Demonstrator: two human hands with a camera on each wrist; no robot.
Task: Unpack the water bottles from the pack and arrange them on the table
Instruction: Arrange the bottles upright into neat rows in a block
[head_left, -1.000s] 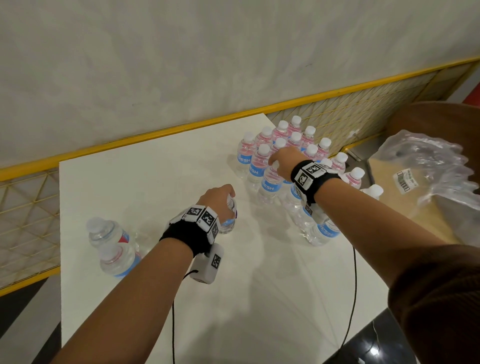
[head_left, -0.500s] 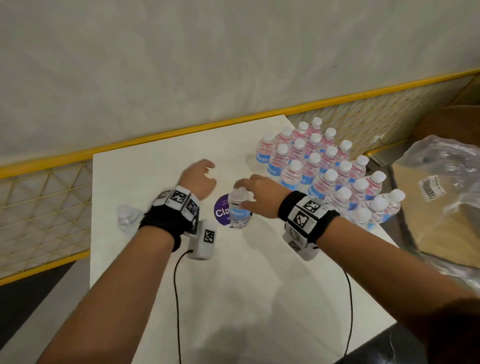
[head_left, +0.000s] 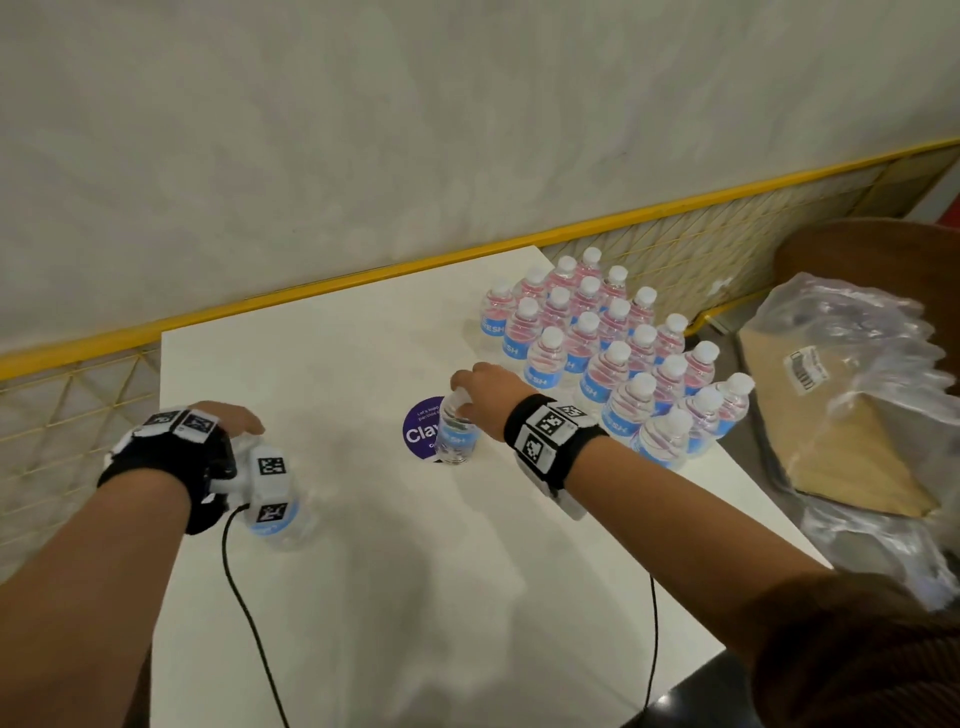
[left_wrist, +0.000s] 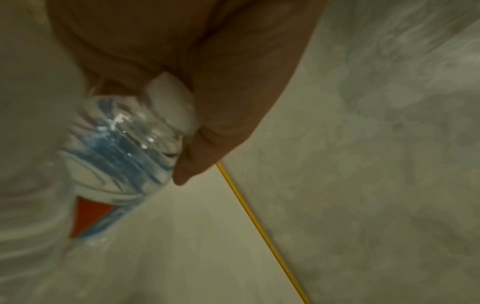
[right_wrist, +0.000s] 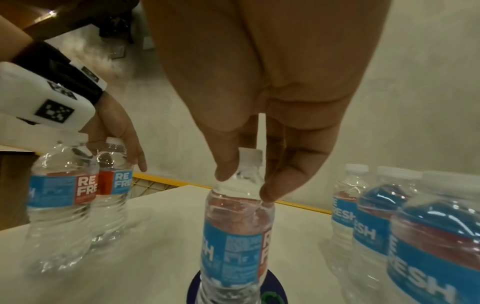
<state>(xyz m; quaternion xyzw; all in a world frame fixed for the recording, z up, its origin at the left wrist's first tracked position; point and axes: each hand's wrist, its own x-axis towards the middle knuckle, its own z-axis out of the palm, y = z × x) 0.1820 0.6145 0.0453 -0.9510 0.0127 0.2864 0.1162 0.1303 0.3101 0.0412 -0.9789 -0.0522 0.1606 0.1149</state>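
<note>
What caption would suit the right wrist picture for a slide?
Right hand pinches a water bottle by its neck over a purple sticker, while the left hand touches another bottle's cap.

A clear water bottle (head_left: 456, 435) with a blue label stands upright mid-table; a block of upright bottles (head_left: 613, 353) fills the far right corner.

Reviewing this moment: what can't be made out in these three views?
- Left hand grip: head view, wristband and camera box hide the two bottles; left wrist view is blurred.
- Purple sticker text: the bottle under the right hand covers it.
- Plastic wrap: cut off at the right edge; contents unclear.
- Back-row labels in the bottle cluster: hidden by front rows.
</note>
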